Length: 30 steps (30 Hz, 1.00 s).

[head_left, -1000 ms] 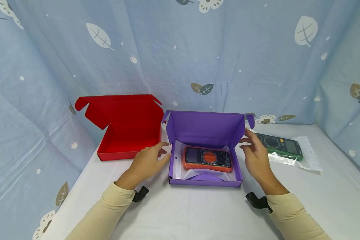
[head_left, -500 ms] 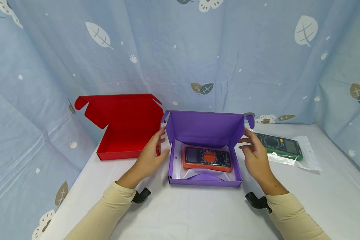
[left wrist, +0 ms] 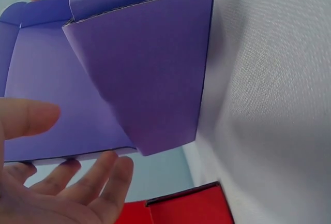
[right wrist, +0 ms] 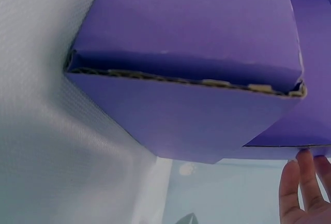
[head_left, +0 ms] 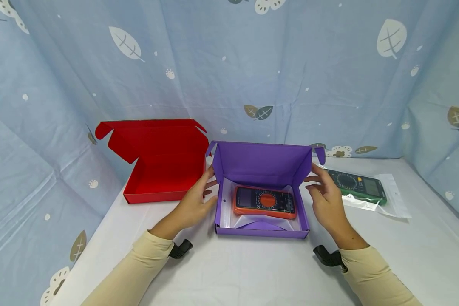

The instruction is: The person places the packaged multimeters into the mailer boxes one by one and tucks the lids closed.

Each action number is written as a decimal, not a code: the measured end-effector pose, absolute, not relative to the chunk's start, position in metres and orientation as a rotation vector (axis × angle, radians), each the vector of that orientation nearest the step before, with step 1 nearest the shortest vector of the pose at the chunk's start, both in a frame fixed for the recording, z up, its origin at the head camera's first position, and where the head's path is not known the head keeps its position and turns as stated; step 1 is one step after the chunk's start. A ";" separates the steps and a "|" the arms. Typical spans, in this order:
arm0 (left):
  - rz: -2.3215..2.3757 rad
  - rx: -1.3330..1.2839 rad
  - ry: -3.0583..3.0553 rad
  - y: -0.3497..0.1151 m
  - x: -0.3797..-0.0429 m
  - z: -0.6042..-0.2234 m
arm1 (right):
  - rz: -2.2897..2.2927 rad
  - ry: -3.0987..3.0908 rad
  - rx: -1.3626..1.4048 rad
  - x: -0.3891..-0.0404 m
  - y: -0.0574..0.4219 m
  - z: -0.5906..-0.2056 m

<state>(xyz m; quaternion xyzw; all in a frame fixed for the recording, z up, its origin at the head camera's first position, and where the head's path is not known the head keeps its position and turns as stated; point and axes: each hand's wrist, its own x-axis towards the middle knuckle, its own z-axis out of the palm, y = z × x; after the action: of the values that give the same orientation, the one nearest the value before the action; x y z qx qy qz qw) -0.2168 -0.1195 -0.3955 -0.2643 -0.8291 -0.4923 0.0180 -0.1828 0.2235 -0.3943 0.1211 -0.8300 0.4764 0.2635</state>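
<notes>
A purple cardboard box [head_left: 262, 234] stands with its lid [head_left: 265, 163] raised. Inside it lies an orange multimeter [head_left: 265, 202] with a black face, in a clear plastic bag [head_left: 226, 208]. My left hand [head_left: 191, 207] is at the box's left side, its fingertips against the lid's left edge in the left wrist view and its thumb apart from the cardboard. On the opposite side, the fingertips of my right hand [head_left: 327, 206] touch the lid's right edge, as the right wrist view shows. Neither hand wraps round the lid.
An open red cardboard box [head_left: 153, 198] stands to the left, close behind my left hand. A green multimeter [head_left: 361, 187] in a clear bag lies on the white tablecloth [head_left: 260, 272] at right. A blue patterned curtain [head_left: 222, 76] hangs behind.
My left hand has moved up and away from me, from beside the box's lower part to the lid's left edge. The right hand and both boxes keep their places.
</notes>
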 end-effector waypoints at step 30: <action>-1.578 -0.913 -2.565 -0.118 -0.215 -0.397 | 1.441 -2.232 0.302 -0.182 0.226 -0.392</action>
<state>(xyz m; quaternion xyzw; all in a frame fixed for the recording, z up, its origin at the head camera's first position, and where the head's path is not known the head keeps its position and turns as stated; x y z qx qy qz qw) -0.2148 -0.1185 -0.3966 -0.2900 -0.8151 -0.5015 -0.0027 -0.1822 0.2260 -0.3918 0.1098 -0.8121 0.5241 0.2319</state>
